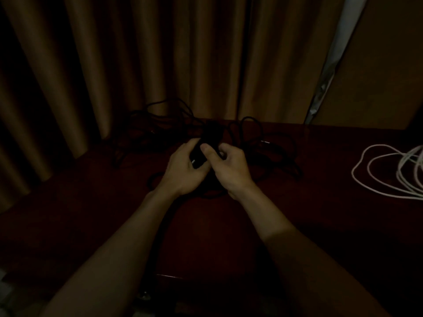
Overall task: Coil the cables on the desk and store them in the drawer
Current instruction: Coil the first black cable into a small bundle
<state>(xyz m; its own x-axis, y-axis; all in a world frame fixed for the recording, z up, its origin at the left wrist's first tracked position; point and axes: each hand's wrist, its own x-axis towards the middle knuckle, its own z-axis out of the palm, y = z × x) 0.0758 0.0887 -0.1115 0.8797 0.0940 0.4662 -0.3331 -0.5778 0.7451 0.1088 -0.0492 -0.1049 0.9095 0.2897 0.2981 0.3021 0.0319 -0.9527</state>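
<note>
The scene is dim. A tangle of black cable (270, 145) spreads across the back middle of the dark red desk (320, 225), with more loops at the left (155, 124). Both hands meet over it. My left hand (183, 172) holds a black block-shaped part of the cable, perhaps a power adapter (198, 156). My right hand (229, 170) grips the same black piece from the right, thumb on top. A white cable (389, 170) lies in loose loops at the right edge of the desk. No drawer is plainly visible.
Brown curtains (137, 65) hang right behind the desk. A pale wall panel (377, 65) rises at the back right. A black cable strand (160, 236) runs from the hands down over the desk's front edge between my forearms.
</note>
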